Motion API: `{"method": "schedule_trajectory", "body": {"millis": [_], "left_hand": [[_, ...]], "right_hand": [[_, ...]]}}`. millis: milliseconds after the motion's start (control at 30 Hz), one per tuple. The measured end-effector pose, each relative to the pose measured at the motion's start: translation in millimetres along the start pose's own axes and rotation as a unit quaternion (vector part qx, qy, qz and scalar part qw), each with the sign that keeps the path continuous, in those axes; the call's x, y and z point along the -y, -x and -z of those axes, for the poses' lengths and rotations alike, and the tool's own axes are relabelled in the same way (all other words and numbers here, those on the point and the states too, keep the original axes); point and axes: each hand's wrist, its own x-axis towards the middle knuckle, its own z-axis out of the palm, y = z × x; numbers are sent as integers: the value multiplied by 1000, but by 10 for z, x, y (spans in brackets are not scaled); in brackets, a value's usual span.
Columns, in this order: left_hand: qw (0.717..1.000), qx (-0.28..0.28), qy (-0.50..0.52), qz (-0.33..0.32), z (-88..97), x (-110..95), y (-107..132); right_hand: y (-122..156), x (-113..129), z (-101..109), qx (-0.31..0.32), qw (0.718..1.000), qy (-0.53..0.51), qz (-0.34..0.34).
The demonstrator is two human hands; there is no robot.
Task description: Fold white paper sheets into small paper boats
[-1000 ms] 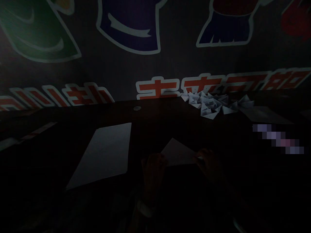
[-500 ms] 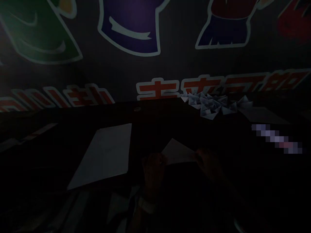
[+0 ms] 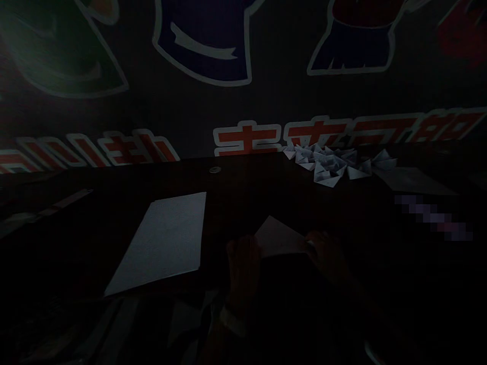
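Observation:
The scene is very dark. A folded piece of white paper (image 3: 279,237) with a pointed top lies on the dark table (image 3: 243,197) just in front of me. My left hand (image 3: 243,266) grips its left edge with curled fingers. My right hand (image 3: 327,256) pinches its right corner. A stack of flat white sheets (image 3: 163,242) lies to the left of my hands, untouched.
A heap of several folded white paper boats (image 3: 332,163) sits at the far right of the table, with another flat sheet (image 3: 413,180) beside it. A small round metal disc (image 3: 215,170) lies near the far edge. A wall banner with red characters (image 3: 247,138) stands behind.
Both hands hold the folded paper in nearly the same place; the left hand has shifted slightly right. Nothing else on the table has moved.

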Motion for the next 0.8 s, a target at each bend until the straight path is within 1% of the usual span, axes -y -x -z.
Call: {"method": "schedule_trajectory", "body": {"millis": [100, 133, 167, 200, 233, 333, 433, 533, 667, 767, 800], "left_hand": [[991, -15, -19, -130, -43, -44, -5], [986, -11, -13, -164, -50, -57, 13], [984, -6, -7, -181, -53, -71, 47], [983, -5, 0, -181, -52, -84, 95], [986, -11, 6, -166, -48, -99, 156], [990, -57, 34, -127, -42, -140, 362], [985, -79, 52, -144, -62, -162, 491], [983, -72, 43, -161, -95, -153, 504], [982, -52, 14, -179, -130, -118, 447], [982, -48, -4, -185, -157, -99, 423], [981, -46, -8, -186, -167, -95, 425]], "right_hand": [[-6, 20, 17, -2, 1000, 10, 0], [-8, 27, 24, -3, 1000, 12, -2], [-9, 35, 31, -2, 1000, 12, -3], [-10, 41, 37, -2, 1000, 11, -4], [-11, 44, 42, -2, 1000, 9, -5], [-13, 39, 41, -4, 1000, 5, -4], [-7, 18, 20, -6, 1000, 3, 3], [7, 0, 1, -13, 1000, 5, 7], [12, -4, 25, -27, 1000, 8, 6], [-14, 43, 79, -39, 999, 35, -4], [-21, 78, 93, -44, 998, 47, 2]]}}
